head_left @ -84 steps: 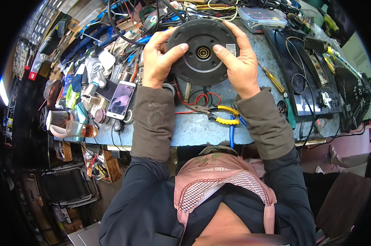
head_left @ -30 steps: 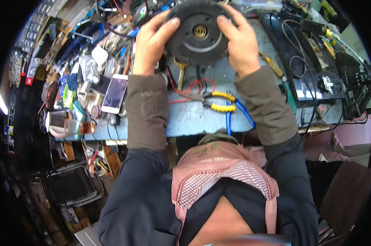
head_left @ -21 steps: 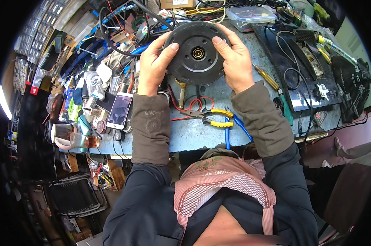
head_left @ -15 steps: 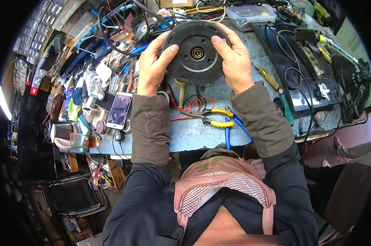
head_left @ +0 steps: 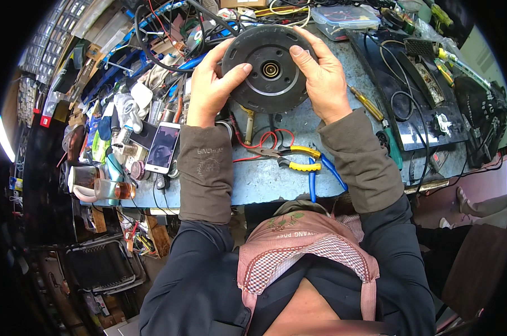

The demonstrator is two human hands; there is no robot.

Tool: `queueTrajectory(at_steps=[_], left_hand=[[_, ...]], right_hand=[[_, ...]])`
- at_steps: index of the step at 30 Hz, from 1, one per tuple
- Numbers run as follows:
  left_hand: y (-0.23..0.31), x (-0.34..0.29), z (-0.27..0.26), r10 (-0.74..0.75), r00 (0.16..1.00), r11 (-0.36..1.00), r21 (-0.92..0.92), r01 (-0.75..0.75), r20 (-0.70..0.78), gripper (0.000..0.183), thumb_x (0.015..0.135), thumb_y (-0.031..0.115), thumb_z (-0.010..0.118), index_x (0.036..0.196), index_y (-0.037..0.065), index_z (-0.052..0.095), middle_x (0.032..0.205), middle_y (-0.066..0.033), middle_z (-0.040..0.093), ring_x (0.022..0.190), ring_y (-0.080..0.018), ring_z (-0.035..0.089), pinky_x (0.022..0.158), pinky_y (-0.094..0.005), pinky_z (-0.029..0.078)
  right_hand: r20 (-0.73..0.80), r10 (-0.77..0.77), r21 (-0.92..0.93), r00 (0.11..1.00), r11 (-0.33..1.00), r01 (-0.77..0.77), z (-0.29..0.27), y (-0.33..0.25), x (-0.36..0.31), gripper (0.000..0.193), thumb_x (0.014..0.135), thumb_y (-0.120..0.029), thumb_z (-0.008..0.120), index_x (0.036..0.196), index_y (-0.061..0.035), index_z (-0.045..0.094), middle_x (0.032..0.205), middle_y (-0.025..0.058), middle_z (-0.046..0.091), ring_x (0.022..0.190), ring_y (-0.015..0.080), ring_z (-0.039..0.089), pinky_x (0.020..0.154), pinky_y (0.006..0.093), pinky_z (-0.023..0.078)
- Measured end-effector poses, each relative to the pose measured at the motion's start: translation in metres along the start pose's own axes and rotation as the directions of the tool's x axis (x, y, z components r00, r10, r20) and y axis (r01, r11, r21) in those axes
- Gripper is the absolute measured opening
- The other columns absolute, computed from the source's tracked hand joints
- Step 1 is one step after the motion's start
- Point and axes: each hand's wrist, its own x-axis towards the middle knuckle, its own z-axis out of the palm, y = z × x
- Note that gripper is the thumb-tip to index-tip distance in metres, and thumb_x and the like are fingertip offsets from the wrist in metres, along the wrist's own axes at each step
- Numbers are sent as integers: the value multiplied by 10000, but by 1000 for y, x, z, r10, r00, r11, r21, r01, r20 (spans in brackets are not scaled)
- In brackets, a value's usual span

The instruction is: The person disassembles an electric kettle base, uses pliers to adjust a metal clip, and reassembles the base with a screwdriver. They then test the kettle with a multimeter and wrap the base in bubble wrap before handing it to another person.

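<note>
Between my two hands I hold a round black plastic base (head_left: 268, 92) with slots near its rim and a ringed brass-coloured contact at its centre. My left hand (head_left: 213, 84) grips its left edge, thumb lying on the face. On the right edge my right hand (head_left: 323, 75) is closed the same way, its thumb on the face and fingers behind, partly hidden. Below the disc, pliers (head_left: 298, 158) with yellow and blue handles lie on the blue bench (head_left: 253, 187), beside a red wire (head_left: 274, 134). A brass-coloured rod-like tool (head_left: 249, 126) is partly covered by the disc.
A white phone (head_left: 163, 148) lies left of my left sleeve, near a glass cup of brown liquid (head_left: 114, 190) at the bench edge. Clutter and cables crowd the left and back. To the right are a screwdriver (head_left: 367, 103) and a black panel (head_left: 421, 134) with a cable.
My left thumb has slid slightly inward over the disc's face. The disc has shifted a touch up and right; both hands still hold it.
</note>
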Motion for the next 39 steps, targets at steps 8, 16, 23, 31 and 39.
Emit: queueTrajectory(at_steps=[8,16,23,31,39], left_hand=[[-3,1,2,25,999,1000,13,-25,-23,642,922,156,880,1487,-37,643,1305,-106,770,1155,-167,736,1012,-316,592],[-1,18,-4,-5,999,992,125,11,-42,568,897,252,901,1374,-16,754,1173,-89,815,1031,-156,762,942,-307,604],[7,15,6,-5,999,989,150,12,-43,636,900,284,936,1399,-42,714,1235,-137,814,1107,-217,759,1026,-351,588],[8,9,11,18,997,966,258,1,-72,692,874,351,945,1419,-13,721,1262,-160,807,1144,-244,754,1037,-378,582],[-21,18,4,96,991,958,277,-67,-90,777,805,482,955,1374,-12,763,1231,-192,824,1126,-280,798,1010,-378,598]], right_hand=[[-2,-60,-109,998,992,60,-5,8,4,475,1092,-231,774,1524,-61,670,1353,83,747,1199,161,705,1033,301,576],[72,-789,-726,610,378,575,-11,-2,2,449,945,-143,887,1329,-9,696,1054,106,682,977,250,687,903,325,556],[758,-165,-591,631,235,772,37,-11,-62,146,833,7,832,966,-28,784,880,127,754,759,296,732,668,395,563],[682,247,-719,689,398,569,41,38,-74,193,954,-164,776,1076,-17,749,1027,157,715,946,405,730,839,490,601],[681,224,-729,698,298,616,51,62,-62,182,886,-127,704,849,42,760,866,284,726,794,452,749,762,534,605]])
